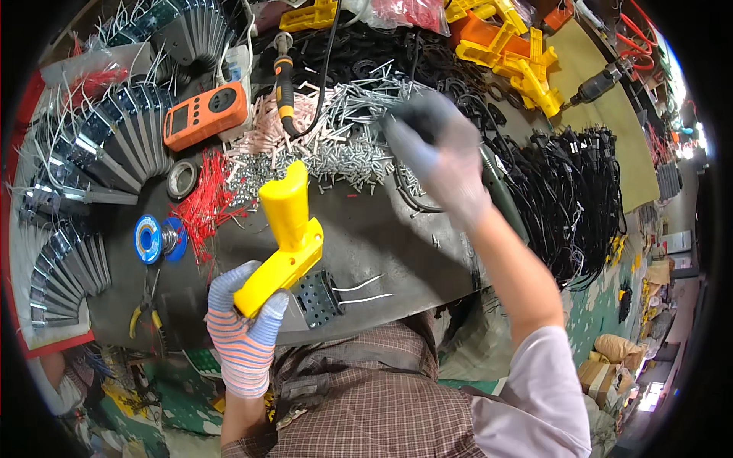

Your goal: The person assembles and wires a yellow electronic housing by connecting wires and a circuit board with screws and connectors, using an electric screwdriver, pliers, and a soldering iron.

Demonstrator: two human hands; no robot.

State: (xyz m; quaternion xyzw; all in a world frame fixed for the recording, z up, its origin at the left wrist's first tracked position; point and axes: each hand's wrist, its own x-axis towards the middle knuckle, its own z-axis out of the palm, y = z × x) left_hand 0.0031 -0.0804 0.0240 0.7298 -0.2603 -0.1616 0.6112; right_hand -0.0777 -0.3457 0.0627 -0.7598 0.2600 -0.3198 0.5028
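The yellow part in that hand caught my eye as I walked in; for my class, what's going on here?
The person's gloved left hand holds a yellow part above the dark table. The gloved right hand is blurred, at the right side of the loose screws; I can't tell whether it holds anything. A perforated piece with two white wires lies near the left hand.

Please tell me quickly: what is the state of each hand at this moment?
Left hand: closed around the lower end of a yellow plastic part.
Right hand: blurred beside the screws; grip cannot be told.
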